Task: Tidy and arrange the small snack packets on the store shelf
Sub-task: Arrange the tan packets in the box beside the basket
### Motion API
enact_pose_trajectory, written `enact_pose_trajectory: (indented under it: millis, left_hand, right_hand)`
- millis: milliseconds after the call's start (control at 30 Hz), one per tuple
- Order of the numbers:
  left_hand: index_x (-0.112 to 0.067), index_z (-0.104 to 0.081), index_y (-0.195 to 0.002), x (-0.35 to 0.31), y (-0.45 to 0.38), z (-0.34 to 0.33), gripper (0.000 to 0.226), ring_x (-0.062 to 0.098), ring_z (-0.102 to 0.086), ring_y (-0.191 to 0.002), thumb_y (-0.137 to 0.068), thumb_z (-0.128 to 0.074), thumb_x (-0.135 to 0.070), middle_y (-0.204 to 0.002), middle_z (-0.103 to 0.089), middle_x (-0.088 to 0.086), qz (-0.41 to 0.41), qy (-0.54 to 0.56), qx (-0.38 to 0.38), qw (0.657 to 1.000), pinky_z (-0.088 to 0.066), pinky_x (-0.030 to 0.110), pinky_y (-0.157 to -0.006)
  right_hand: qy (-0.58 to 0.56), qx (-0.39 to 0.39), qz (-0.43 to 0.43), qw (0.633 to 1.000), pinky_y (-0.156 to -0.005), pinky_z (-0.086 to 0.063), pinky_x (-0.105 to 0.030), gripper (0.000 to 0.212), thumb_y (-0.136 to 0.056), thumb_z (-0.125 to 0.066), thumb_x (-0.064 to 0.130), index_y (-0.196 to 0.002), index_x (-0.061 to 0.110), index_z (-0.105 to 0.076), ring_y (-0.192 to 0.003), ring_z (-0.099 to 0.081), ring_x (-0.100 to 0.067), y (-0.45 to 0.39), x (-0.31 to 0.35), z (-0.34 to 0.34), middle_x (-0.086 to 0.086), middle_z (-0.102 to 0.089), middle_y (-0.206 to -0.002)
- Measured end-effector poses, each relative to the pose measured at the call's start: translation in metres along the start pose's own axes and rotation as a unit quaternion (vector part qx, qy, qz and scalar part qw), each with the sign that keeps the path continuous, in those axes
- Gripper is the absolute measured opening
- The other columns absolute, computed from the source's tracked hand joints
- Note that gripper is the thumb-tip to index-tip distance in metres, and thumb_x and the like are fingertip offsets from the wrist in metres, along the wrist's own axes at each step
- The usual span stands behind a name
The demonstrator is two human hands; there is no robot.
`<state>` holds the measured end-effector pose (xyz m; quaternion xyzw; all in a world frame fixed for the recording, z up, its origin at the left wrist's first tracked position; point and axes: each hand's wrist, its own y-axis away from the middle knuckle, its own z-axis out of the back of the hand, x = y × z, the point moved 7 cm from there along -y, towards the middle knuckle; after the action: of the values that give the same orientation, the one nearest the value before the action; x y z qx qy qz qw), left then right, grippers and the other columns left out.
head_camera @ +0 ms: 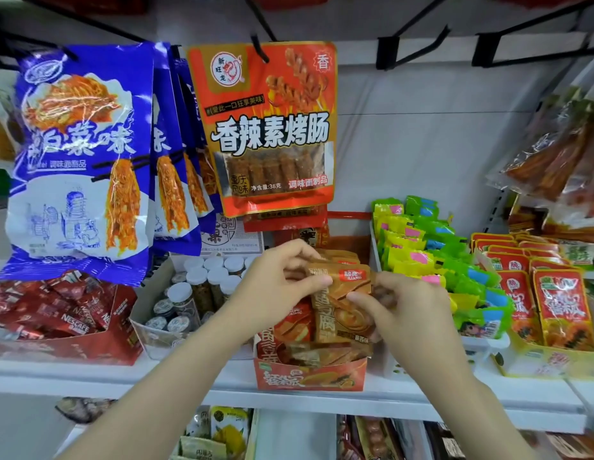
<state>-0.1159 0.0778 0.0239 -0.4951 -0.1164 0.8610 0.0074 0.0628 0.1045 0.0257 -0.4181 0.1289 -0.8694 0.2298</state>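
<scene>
Both hands work one brown snack packet [340,303] held upright just above the orange display box [310,376] at the front of the white shelf [123,376]. Left hand [282,283] pinches the packet's top left edge, thumb in front. Right hand [398,310] has its grip closed on the packet's right side, thumb across the face, fingers behind. More brown and orange packets lie loose and skewed in the box under it.

Handling, as a guess: light, thin foil pouch, soft and crinkly, a bit slippery, bends easily. Best taken by the sealed edges or top corners, not squeezed mid-body.

Readable text: red tag on the packet reads "ILIANG", first letter hidden. Hanging orange bag [272,127] reads 香辣素烤肠, 38克, 调味面制品. Blue hanging bags [79,154] show 白菜味. Red sachets [56,313] at left read NESCAFE. Green-yellow packets [432,254] to the right: print too small to read.
</scene>
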Motion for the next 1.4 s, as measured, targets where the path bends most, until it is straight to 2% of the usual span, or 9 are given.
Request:
enact_pose_trajectory:
  millis: [267,367,467,600,733,833,967,1200,1400]
  left_hand:
    - [-0.049,-0.057,-0.105,0.009,0.046,0.006,0.035,-0.002,-0.061,-0.096,-0.076,-0.077,-0.049,-0.101,-0.062,-0.027,-0.029,-0.064,-0.093,0.993,-0.050,0.011,-0.078]
    - [-0.043,-0.063,-0.107,0.015,0.061,-0.005,0.047,-0.004,-0.058,-0.099,-0.067,-0.074,-0.065,-0.100,-0.064,-0.027,-0.025,-0.147,-0.031,0.988,-0.046,0.011,-0.081]
    - [-0.040,-0.068,-0.110,0.026,0.066,-0.025,0.032,-0.009,-0.057,-0.096,-0.079,-0.078,-0.044,-0.102,-0.067,-0.025,-0.014,-0.204,0.017,0.979,-0.043,0.008,-0.081]
    - [-0.029,-0.074,-0.106,0.027,0.070,-0.036,0.024,0.001,-0.063,-0.088,-0.089,-0.070,-0.014,-0.095,-0.073,-0.014,-0.054,-0.211,-0.021,0.976,-0.051,0.023,-0.080]
    - [-0.023,-0.077,-0.104,0.026,0.074,-0.029,0.027,-0.004,-0.066,-0.089,-0.087,-0.069,-0.003,-0.095,-0.074,-0.018,-0.095,-0.174,-0.055,0.979,-0.052,0.016,-0.079]
    - [-0.033,-0.073,-0.112,0.039,0.073,-0.031,0.024,-0.012,-0.061,-0.087,-0.093,-0.067,-0.019,-0.091,-0.067,-0.033,-0.003,-0.133,0.048,0.990,-0.046,0.008,-0.072]
    - [-0.046,-0.062,-0.121,0.043,0.073,-0.028,0.051,-0.011,-0.058,-0.105,-0.075,-0.066,-0.067,-0.112,-0.064,-0.031,0.040,-0.145,0.118,0.982,-0.051,0.020,-0.090]
    - [-0.042,-0.067,-0.094,0.020,0.059,0.008,0.016,0.004,-0.069,-0.091,-0.082,-0.069,-0.053,-0.094,-0.071,-0.017,0.011,0.087,-0.128,0.988,-0.055,0.024,-0.080]
    - [-0.035,-0.064,-0.106,0.013,0.040,0.004,0.036,0.001,-0.068,-0.093,-0.075,-0.081,-0.031,-0.101,-0.072,-0.020,0.015,0.148,-0.132,0.980,-0.056,0.018,-0.079]
  right_hand:
    - [-0.017,0.034,-0.014,0.999,-0.051,-0.049,-0.023,0.032,-0.084,-0.075,0.029,-0.058,0.025,-0.056,-0.036,-0.058,-0.001,-0.001,-0.005,0.004,0.017,-0.063,-0.051]
    - [-0.004,-0.004,-0.008,1.000,-0.052,-0.049,-0.021,0.027,-0.083,-0.076,0.028,-0.061,0.021,-0.061,-0.037,-0.058,0.001,0.001,-0.005,0.010,0.011,-0.062,-0.047]
    - [0.033,-0.027,0.008,0.999,-0.060,-0.054,-0.030,0.027,-0.083,-0.076,0.031,-0.064,0.020,-0.060,-0.046,-0.062,-0.004,0.002,-0.001,0.012,0.008,-0.065,-0.051]
    - [0.055,-0.089,0.047,0.993,-0.056,-0.051,-0.032,0.028,-0.082,-0.077,0.030,-0.063,0.017,-0.060,-0.055,-0.065,-0.014,0.007,0.010,0.020,0.007,-0.066,-0.054]
    - [0.036,-0.120,0.054,0.991,-0.054,-0.050,-0.028,0.022,-0.081,-0.076,0.030,-0.067,0.016,-0.067,-0.056,-0.066,-0.013,0.007,0.011,0.025,0.009,-0.064,-0.055]
    - [0.035,-0.116,0.054,0.991,-0.055,-0.049,-0.026,0.023,-0.081,-0.077,0.031,-0.066,0.016,-0.066,-0.055,-0.063,-0.010,0.007,0.010,0.025,0.015,-0.057,-0.052]
    - [0.033,-0.114,0.056,0.991,-0.056,-0.044,-0.021,0.023,-0.079,-0.078,0.032,-0.066,0.016,-0.067,-0.057,-0.060,-0.009,0.005,0.008,0.025,0.011,-0.060,-0.057]
    - [-0.006,-0.084,0.055,0.995,-0.052,-0.041,-0.021,0.030,-0.080,-0.069,0.047,-0.065,0.022,-0.062,-0.061,-0.058,-0.007,-0.010,0.014,0.030,0.012,-0.064,-0.064]
    - [-0.159,0.089,0.027,0.983,-0.077,-0.059,-0.037,0.007,-0.086,-0.070,0.029,-0.088,0.023,-0.073,-0.078,-0.071,-0.006,-0.026,0.018,0.000,0.012,-0.075,-0.083]
